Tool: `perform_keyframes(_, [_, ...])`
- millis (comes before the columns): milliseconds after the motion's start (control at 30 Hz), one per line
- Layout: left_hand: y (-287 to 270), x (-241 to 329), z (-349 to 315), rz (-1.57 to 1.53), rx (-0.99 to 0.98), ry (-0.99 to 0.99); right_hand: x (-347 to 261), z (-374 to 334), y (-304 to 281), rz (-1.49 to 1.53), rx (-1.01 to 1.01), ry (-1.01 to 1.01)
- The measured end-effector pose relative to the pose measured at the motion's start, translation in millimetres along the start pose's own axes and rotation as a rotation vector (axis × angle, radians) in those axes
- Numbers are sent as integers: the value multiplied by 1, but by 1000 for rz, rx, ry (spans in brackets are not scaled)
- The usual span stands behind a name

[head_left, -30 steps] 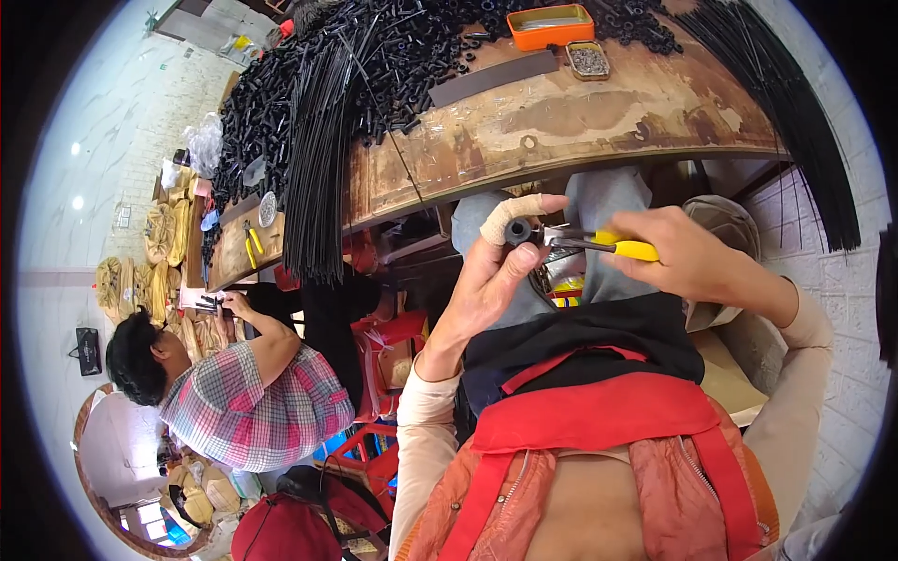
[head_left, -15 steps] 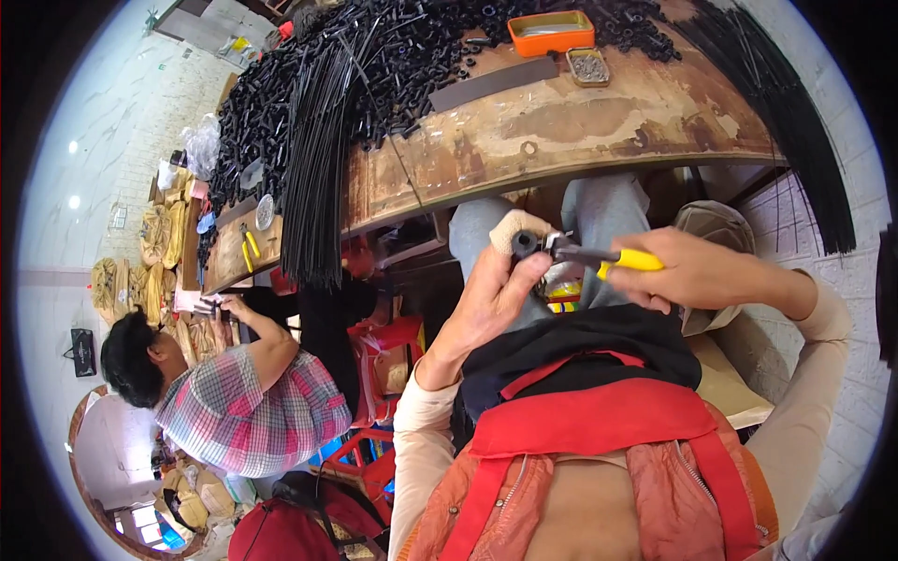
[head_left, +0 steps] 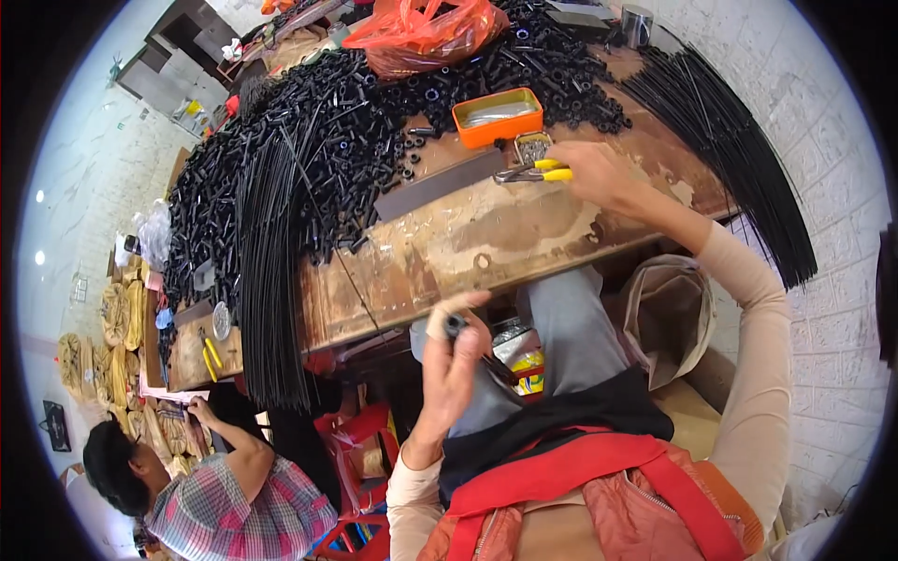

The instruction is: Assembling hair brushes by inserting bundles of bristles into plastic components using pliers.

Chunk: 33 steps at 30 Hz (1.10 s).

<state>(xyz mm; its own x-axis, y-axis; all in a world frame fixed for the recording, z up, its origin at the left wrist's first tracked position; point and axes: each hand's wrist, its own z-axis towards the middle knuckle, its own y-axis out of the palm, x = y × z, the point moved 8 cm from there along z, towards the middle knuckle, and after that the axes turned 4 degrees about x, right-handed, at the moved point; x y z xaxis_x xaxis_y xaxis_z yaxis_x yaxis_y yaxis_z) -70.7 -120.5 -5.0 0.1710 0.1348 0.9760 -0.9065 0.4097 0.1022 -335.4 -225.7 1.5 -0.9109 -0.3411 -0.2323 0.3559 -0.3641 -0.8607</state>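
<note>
Above my lap, my left hand (head_left: 447,379) is closed round a black tubular part (head_left: 456,324), its round hollow end showing between finger and thumb. A tan covering wraps one of its fingers. My right hand (head_left: 599,176) reaches out over the table and grips yellow-handled pliers (head_left: 554,172), whose jaws point left. Just beyond the pliers sits a small square dish (head_left: 534,148) of tiny metal bits, partly hidden by that hand. Behind it stands an orange tray (head_left: 496,115) with a pale lining.
Heaped black parts (head_left: 309,117) cover the wooden table's (head_left: 430,271) far left. Long black rods lie in a left bundle (head_left: 265,271) and a right bundle (head_left: 720,140). An orange plastic bag (head_left: 426,37) rests behind. A co-worker (head_left: 238,496) sits at left; another pair of pliers (head_left: 211,359) lies nearby.
My right hand has carried the pliers away from the black part, up and over the table beside the dish. My left hand still holds the part above my lap. The view has shifted.
</note>
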Motion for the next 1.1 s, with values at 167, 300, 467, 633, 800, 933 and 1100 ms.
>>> perform_keyframes(167, [0, -23, 12, -61, -17, -93, 22, 35, 45, -162, -45, -102])
perform_keyframes(300, [-5, -26, 15, -34, 16, -117, 20, 41, 38, -116, -33, -61])
perform_keyframes(467, [3, -23, 7, -37, -2, -89, 53, 47, 37, 114, -73, 214])
perform_keyframes(633, [9, -7, -15, -87, -4, -75, 81, 55, 44, 379, -68, 433])
perform_keyframes(800, [14, 16, -34, -41, 8, -19, 94, 51, 64, 813, -233, 686])
perform_keyframes(933, [15, 26, -51, -81, 9, -19, 73, 39, 51, 970, -240, 785])
perform_keyframes(1100, [13, 31, -59, -94, 26, 11, 30, 20, 32, 1316, -156, 660])
